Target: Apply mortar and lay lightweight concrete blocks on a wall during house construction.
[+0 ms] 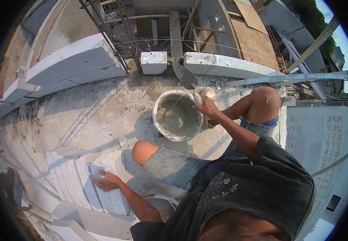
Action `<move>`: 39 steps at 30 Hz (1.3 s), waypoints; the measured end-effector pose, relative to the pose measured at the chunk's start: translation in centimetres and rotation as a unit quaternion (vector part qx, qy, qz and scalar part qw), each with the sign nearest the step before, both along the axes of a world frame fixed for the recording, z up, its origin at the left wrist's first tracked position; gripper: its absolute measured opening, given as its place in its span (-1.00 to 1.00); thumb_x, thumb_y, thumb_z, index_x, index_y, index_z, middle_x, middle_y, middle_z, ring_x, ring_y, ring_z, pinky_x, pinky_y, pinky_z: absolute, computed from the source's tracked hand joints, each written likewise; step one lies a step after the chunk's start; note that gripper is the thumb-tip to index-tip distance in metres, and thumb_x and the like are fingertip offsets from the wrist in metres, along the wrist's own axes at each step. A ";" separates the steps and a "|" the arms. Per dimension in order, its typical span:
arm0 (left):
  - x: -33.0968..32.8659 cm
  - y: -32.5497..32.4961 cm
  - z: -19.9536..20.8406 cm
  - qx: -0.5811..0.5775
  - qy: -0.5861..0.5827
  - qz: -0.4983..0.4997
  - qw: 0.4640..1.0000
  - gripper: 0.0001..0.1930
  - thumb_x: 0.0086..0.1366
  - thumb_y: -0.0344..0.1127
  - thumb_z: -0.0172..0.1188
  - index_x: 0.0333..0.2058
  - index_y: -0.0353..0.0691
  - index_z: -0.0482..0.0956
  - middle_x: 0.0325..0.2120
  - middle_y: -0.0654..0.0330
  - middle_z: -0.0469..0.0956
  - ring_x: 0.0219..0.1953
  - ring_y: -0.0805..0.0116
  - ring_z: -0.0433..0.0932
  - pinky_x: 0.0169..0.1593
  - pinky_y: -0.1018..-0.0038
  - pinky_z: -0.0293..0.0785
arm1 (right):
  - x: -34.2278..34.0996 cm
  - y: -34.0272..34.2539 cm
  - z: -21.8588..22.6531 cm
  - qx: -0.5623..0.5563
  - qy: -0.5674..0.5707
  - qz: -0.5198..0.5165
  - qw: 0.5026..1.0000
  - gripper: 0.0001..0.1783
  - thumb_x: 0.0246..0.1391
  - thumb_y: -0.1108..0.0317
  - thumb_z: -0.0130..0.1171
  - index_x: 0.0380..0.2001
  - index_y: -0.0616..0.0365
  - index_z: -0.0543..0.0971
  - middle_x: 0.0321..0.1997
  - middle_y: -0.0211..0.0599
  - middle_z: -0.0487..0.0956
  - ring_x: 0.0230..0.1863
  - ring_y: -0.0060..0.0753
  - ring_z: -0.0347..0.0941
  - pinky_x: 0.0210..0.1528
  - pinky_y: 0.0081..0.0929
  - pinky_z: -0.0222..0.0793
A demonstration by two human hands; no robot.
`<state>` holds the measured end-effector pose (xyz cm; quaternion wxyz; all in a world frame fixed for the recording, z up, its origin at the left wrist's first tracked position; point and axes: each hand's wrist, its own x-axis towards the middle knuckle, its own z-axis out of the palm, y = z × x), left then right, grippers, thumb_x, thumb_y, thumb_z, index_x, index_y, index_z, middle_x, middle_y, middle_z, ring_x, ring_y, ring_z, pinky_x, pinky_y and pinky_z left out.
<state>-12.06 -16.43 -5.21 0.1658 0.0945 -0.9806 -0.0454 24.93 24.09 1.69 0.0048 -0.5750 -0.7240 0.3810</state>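
My right hand (207,108) is closed round the handle of a trowel (185,76). Its grey blade reaches past the far rim of a round bucket (157,120), beside a gap in the block row. Wet grey mortar (184,114) lies in the bucket, between my bent legs. At the lower left, my left hand (106,181) rests on a stack of white blocks (87,176), its fingers and thumb apart. A small white block (154,62) and a longer row of white blocks (226,64) stand either side of the gap; mortar shows in it.
White block courses (73,60) curve along the far left, with steel rebar (119,36) rising beside them. Beyond the wall, planks (176,34) cross a lower space. A second bucket (162,205) stands near my left arm. A taut string (150,40) runs over the wall.
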 end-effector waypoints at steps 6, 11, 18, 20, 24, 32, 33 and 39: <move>0.0 0.2 2.0 0.033 -0.015 -0.026 0.999 -0.29 0.32 0.39 -0.19 0.25 0.05 0.33 0.23 0.19 0.34 0.25 0.07 0.30 0.21 -0.08 0.14 | -0.7 2.2 2.2 -0.258 0.250 -0.186 0.915 -0.53 0.16 0.05 0.22 -0.09 0.21 0.40 -0.40 -0.38 0.48 -0.67 -0.61 0.35 -0.65 -0.57 0.35; 2.5 7.2 7.7 0.078 -0.016 -0.064 0.995 -0.28 0.35 0.32 -0.14 0.25 -0.12 0.31 0.24 0.10 0.32 0.18 0.06 0.39 0.21 0.01 0.21 | 0.6 6.1 2.4 -0.318 0.374 -0.260 0.831 -0.64 0.20 0.04 0.18 -0.22 0.06 0.36 -0.48 -0.45 0.39 -0.63 -0.62 0.33 -0.63 -0.56 0.37; 7.8 25.0 9.1 0.397 -0.265 -0.362 0.801 -0.30 0.39 0.11 -0.03 0.30 -0.30 0.18 0.27 0.01 0.24 0.22 0.08 0.33 0.27 0.32 0.19 | 7.0 8.2 4.4 -0.157 0.389 -0.453 0.787 -0.64 0.18 0.03 0.19 -0.20 0.03 0.37 -0.50 -0.45 0.37 -0.63 -0.61 0.33 -0.63 -0.56 0.34; 9.2 27.8 7.5 0.376 -0.319 -0.374 0.785 -0.28 0.39 0.15 -0.07 0.31 -0.29 0.17 0.26 -0.02 0.25 0.23 0.08 0.31 0.27 0.32 0.18 | 7.4 8.8 4.4 -0.164 0.403 -0.395 0.809 -0.64 0.18 0.04 0.19 -0.21 0.04 0.37 -0.52 -0.45 0.37 -0.64 -0.60 0.32 -0.64 -0.54 0.35; 11.2 28.1 4.9 0.331 -0.431 -0.370 0.754 -0.22 0.38 0.30 -0.23 0.30 -0.27 0.21 0.20 -0.04 0.33 0.16 0.11 0.37 0.23 0.28 0.21 | 7.9 10.9 3.4 -0.081 0.405 -0.454 0.790 -0.67 0.20 0.06 0.16 -0.22 0.06 0.37 -0.57 -0.44 0.36 -0.67 -0.57 0.32 -0.68 -0.47 0.32; 13.3 25.9 3.1 0.373 -0.407 -0.353 0.756 -0.14 0.37 0.39 -0.40 0.26 -0.29 0.29 0.14 0.00 0.41 0.07 0.15 0.40 0.19 0.25 0.23 | 7.9 11.3 1.2 -0.141 0.349 -0.372 0.849 -0.67 0.23 0.12 0.11 -0.16 0.12 0.34 -0.59 -0.38 0.36 -0.69 -0.50 0.34 -0.73 -0.46 0.29; 13.2 26.0 3.1 0.379 -0.399 -0.357 0.755 -0.14 0.37 0.39 -0.40 0.26 -0.29 0.29 0.14 0.00 0.41 0.07 0.15 0.40 0.19 0.25 0.23 | 8.0 11.2 1.3 -0.161 0.407 -0.365 0.822 -0.67 0.23 0.12 0.11 -0.15 0.11 0.33 -0.58 -0.37 0.36 -0.69 -0.49 0.33 -0.72 -0.45 0.30; 12.8 26.5 2.3 0.397 -0.406 -0.332 0.753 -0.13 0.38 0.39 -0.43 0.24 -0.30 0.31 0.16 -0.02 0.39 0.17 0.10 0.36 0.25 0.28 0.19 | 9.1 12.3 2.6 -0.164 0.385 -0.424 0.803 -0.67 0.22 0.12 0.08 -0.16 0.12 0.32 -0.51 -0.33 0.39 -0.62 -0.46 0.38 -0.66 -0.42 0.39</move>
